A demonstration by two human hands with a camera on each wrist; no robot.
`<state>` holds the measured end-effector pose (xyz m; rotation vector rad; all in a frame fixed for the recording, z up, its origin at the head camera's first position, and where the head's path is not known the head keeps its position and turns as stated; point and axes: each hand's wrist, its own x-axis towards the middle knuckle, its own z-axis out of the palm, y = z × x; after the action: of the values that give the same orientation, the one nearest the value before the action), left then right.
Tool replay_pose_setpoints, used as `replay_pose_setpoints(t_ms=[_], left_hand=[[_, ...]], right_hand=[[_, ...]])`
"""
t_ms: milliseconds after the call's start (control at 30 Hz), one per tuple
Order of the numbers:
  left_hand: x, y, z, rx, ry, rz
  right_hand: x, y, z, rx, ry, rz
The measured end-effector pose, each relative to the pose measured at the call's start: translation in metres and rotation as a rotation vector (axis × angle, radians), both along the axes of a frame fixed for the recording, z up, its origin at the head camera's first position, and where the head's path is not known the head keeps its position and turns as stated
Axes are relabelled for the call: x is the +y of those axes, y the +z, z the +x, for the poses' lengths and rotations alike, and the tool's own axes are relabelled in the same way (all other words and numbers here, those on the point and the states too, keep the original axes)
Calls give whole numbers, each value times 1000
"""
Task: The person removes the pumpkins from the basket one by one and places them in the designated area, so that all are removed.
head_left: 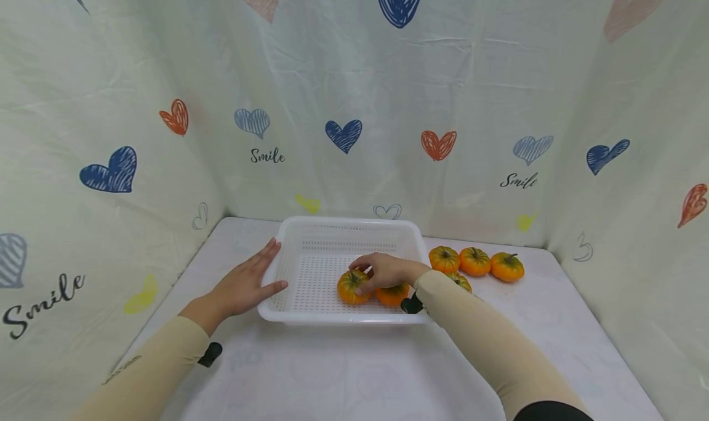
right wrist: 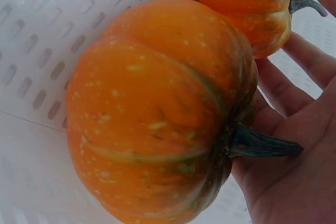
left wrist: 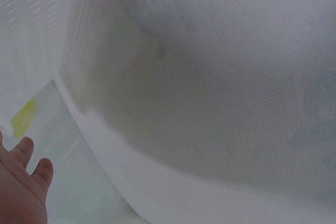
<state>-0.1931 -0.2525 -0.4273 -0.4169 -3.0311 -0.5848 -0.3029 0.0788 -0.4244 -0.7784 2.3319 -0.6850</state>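
A white plastic basket (head_left: 318, 318) with slotted walls stands on the table. Inside it sit two small orange pumpkins side by side. My right hand (head_left: 384, 271) reaches into the basket and grips the left pumpkin (head_left: 350, 287) between thumb and fingers; its stem shows in the right wrist view. Under my palm is the other pumpkin (right wrist: 157, 114), partly covered by the hand in the head view. My left hand (head_left: 244, 284) lies along the basket's left rim, fingers straight and spread, the thumb over the edge. Only some of its fingers (left wrist: 42, 174) appear in the left wrist view.
Right of the basket, several more pumpkins (head_left: 474, 261) lie on the white-covered table (head_left: 332, 372), one of them (head_left: 461, 280) partly hidden by the right arm. A pale curtain (head_left: 471, 88) printed with hearts hangs behind the table and along both sides.
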Motion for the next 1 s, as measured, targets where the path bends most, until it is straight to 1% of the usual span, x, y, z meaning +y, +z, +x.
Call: replay_pose_setpoints(t_ms=[133, 367, 533, 767, 1000], left_hand=[[-1, -1, -1, 2, -1, 1], [-1, -1, -1, 4, 1, -1], [0, -1, -1, 0, 6, 0], [0, -1, -1, -1, 7, -6], [1, 0, 0, -5, 9, -3]], right_hand=[[2, -2, 0, -5, -7, -7], [2, -2, 2, -3, -5, 28], [0, -1, 4, 2, 4, 33], [1, -3, 4, 2, -7, 41], [1, -4, 1, 42, -21, 33]])
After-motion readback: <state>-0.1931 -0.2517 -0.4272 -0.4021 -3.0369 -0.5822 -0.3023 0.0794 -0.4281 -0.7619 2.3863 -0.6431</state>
